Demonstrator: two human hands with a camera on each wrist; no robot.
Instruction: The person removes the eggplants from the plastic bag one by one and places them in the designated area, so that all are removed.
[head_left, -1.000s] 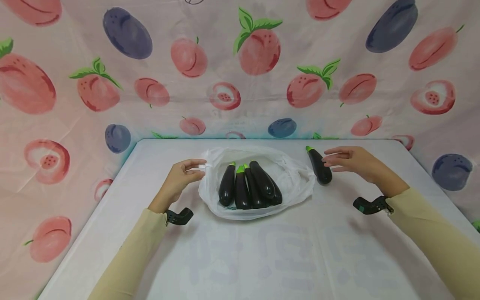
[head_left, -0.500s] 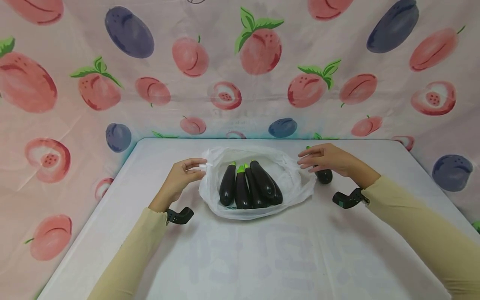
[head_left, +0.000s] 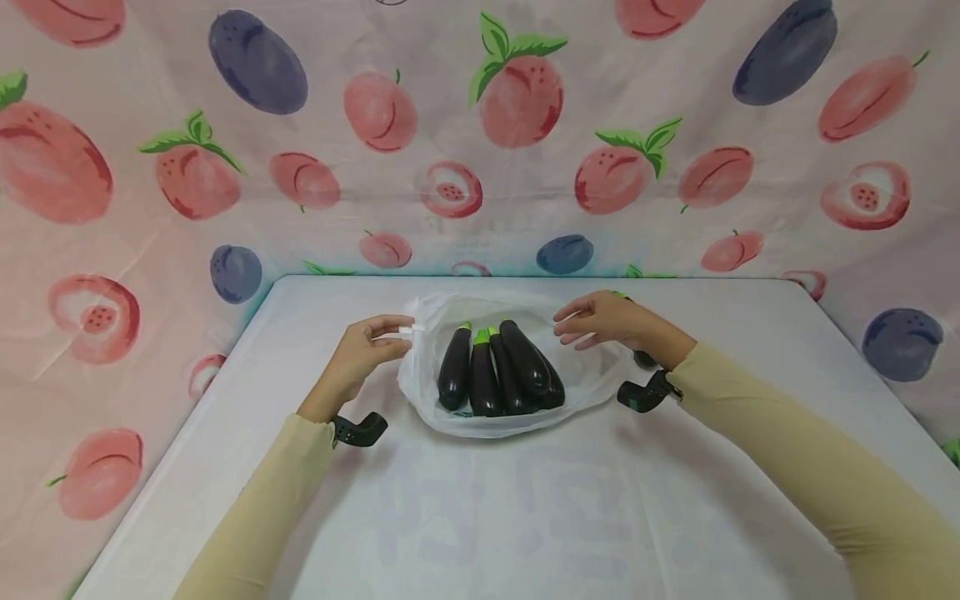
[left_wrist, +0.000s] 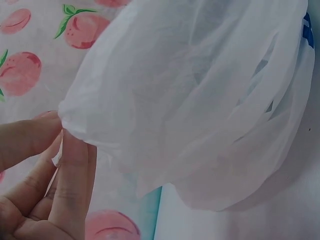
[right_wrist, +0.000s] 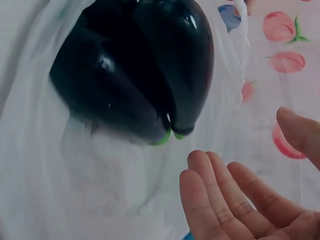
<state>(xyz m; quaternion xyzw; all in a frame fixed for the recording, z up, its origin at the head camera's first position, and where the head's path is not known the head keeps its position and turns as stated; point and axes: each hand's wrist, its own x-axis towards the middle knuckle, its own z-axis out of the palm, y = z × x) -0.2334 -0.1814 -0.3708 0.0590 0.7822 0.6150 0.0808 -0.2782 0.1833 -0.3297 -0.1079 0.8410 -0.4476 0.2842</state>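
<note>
Several dark eggplants (head_left: 453, 371) with green stem ends lie side by side in an opened white plastic bag (head_left: 480, 428). At the bag's left edge, my left hand (head_left: 358, 357) pinches the plastic between thumb and fingers; the left wrist view shows the bag (left_wrist: 170, 95) drawn up to those fingertips. My right hand (head_left: 611, 321) holds nothing. It is over the bag's right side, thumb and fingers apart. In the right wrist view its fingers (right_wrist: 220, 200) are near the stem ends of the eggplants (right_wrist: 110, 85). A separate eggplant (head_left: 643, 360) lies right of the bag, mostly hidden behind the right hand.
The bag stands on a white-covered table (head_left: 480, 517). Behind it hangs a fruit-patterned cloth (head_left: 517, 200). A black device is strapped on each wrist, the left one (head_left: 360, 430) and the right one (head_left: 643, 393).
My right hand has moved left, from beside the separate eggplant to over the bag's right side, now covering most of that eggplant. My left hand has stayed at the bag's edge.
</note>
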